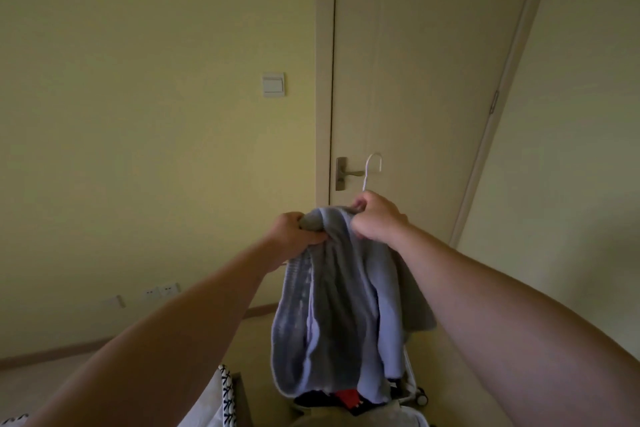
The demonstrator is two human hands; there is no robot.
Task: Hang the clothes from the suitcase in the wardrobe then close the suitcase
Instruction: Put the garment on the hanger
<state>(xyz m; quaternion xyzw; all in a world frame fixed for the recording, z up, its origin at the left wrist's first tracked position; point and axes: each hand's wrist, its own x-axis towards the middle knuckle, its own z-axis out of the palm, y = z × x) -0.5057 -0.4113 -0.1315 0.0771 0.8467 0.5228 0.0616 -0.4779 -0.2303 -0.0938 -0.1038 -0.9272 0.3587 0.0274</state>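
Hanger-fitting step: a grey-blue fleece garment, held just below the silver metal door handle, is gripped at one shoulder by the left hand and at the collar by the right hand, with the white hanger hook rising beside that handle; settling both shoulders on the hanger is judged next.

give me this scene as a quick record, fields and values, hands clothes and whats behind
held item: grey-blue knitted garment, hanging down from both hands
left hand: grips the garment's top edge
right hand: grips the top edge below the thin white hanger hook
hanger: only the hook shows, above the right hand
below: white-edged suitcase with dark and red clothes in it
behind: pale door with metal lever handle; white wall switch
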